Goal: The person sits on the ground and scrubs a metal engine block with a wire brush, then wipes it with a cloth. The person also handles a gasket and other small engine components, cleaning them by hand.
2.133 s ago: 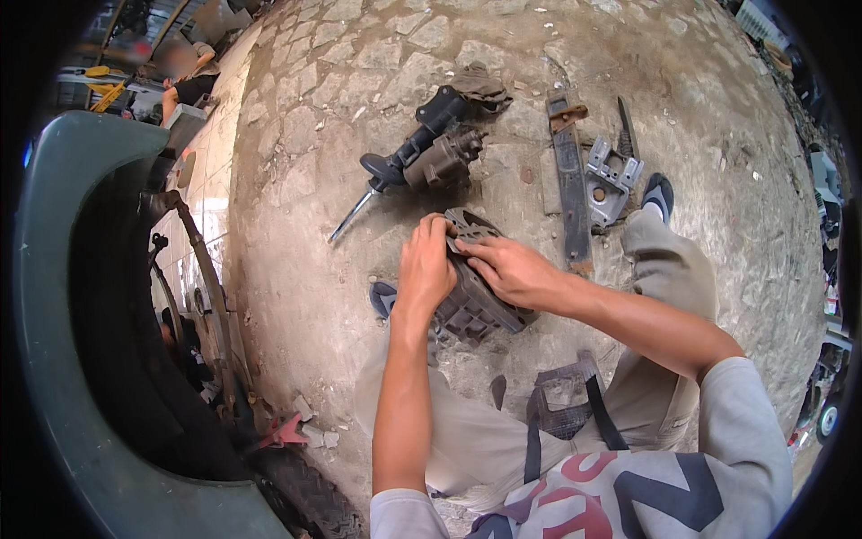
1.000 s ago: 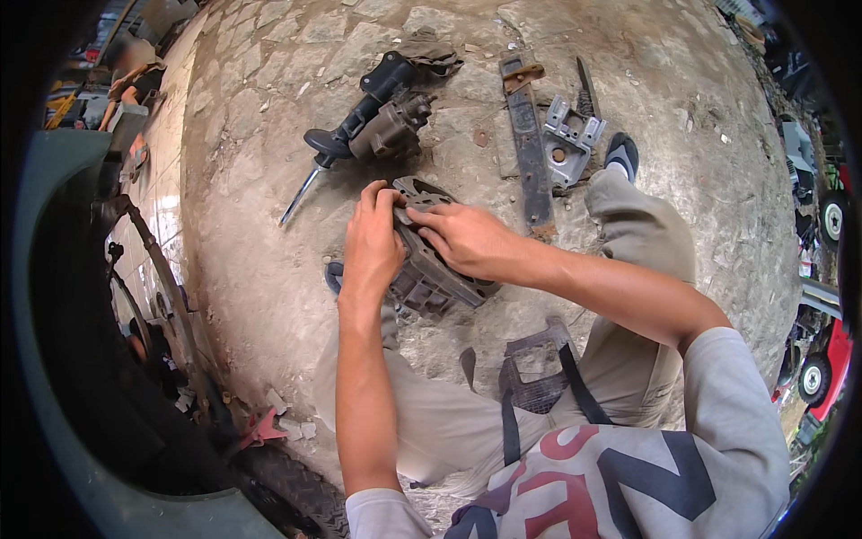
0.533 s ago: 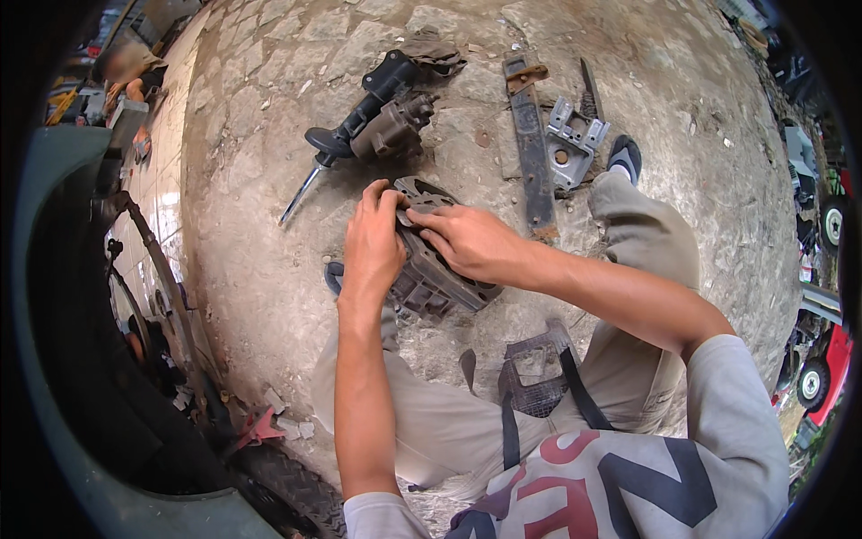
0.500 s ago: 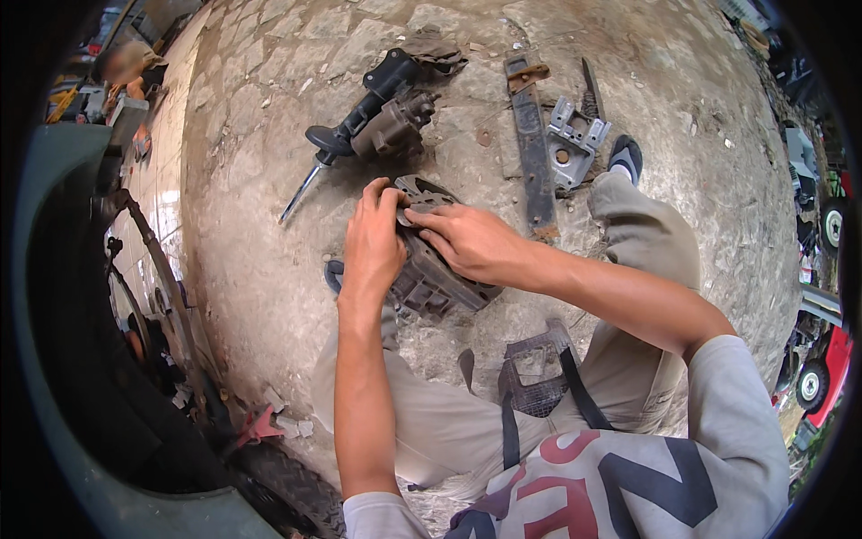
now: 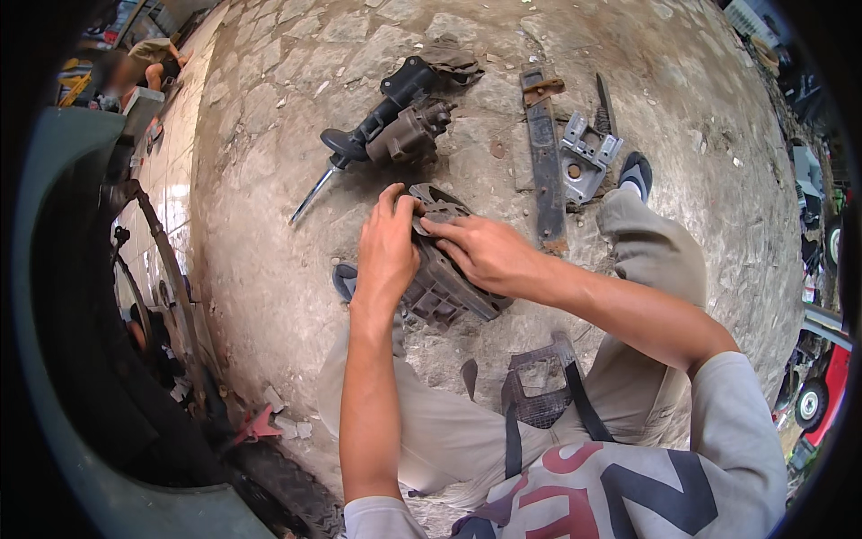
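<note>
A dark, ribbed cast-metal part lies on the ground between my feet, tilted, with a rounded slotted end at the top. My left hand grips its upper left side, fingers bent over the edge. From the right, my right hand presses its fingertips against the same upper end, close to the left fingers. A small flat grey piece shows at the fingertips; I cannot make out whether it is separate. The palms hide part of the casting.
Ahead lie a black shock absorber and a brown cylindrical metal part. To the right are a long rusty metal bar and a silver bracket. A vehicle's fender borders the left; another person crouches far left.
The view has shifted slightly, so the ground items sit a little further right and lower. Both hands stay on the casting, with little finger movement. The other person's pose has changed.
</note>
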